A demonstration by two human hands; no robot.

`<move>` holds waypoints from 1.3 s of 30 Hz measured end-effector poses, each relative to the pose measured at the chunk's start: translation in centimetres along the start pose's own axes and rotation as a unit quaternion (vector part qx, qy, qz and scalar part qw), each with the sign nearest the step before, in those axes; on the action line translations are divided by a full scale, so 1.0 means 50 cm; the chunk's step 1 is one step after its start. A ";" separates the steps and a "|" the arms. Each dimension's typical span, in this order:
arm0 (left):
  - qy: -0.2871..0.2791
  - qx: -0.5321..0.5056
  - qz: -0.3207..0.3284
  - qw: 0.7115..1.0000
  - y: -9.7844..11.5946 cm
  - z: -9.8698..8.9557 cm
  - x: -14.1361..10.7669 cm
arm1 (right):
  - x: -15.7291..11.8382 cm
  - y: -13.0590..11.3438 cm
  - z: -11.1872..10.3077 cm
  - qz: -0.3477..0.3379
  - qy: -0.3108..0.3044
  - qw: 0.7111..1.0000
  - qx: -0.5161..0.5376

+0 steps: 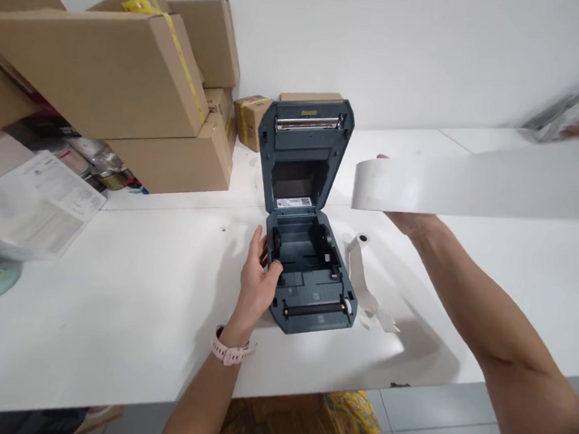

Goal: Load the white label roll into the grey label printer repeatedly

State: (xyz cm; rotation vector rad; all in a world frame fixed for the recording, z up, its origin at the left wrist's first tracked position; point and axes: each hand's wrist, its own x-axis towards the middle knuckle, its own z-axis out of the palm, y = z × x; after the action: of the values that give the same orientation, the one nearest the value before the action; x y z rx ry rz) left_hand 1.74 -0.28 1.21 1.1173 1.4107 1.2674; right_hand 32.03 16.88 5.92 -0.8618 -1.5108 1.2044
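Printer (314, 288) sits open on the bench (137, 305), lid (302, 149) tipped back, leaving its inner bay (301, 234) exposed. Left hand (258, 285) grips the printer's left side, thumb over the edge, probably to steady it. Right hand (413, 223) grips the white paper (397, 187), raised to the right of the printer, apparently to keep it off the bench; most fingers hidden. Small roll (358, 247) rests just beside the printer's right side, loose end (362, 289) trailing near its front right corner.
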 end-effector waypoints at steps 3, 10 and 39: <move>0.009 0.001 -0.002 1.000 0.000 -0.001 0.002 | 0.017 0.075 0.004 0.024 0.091 0.996 -0.001; 0.018 0.002 -0.011 1.000 0.006 -0.001 0.004 | 0.015 0.192 0.057 0.045 0.115 0.988 -0.091; 0.048 -0.055 0.010 0.997 0.001 0.019 0.029 | -0.241 -0.045 0.132 -0.059 -0.148 0.978 -0.133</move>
State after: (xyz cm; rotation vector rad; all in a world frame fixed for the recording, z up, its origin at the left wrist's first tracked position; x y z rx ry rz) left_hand 2.43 1.34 1.13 1.0112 1.3859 1.4125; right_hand 28.98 3.36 4.79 -0.7752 -1.9708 1.0942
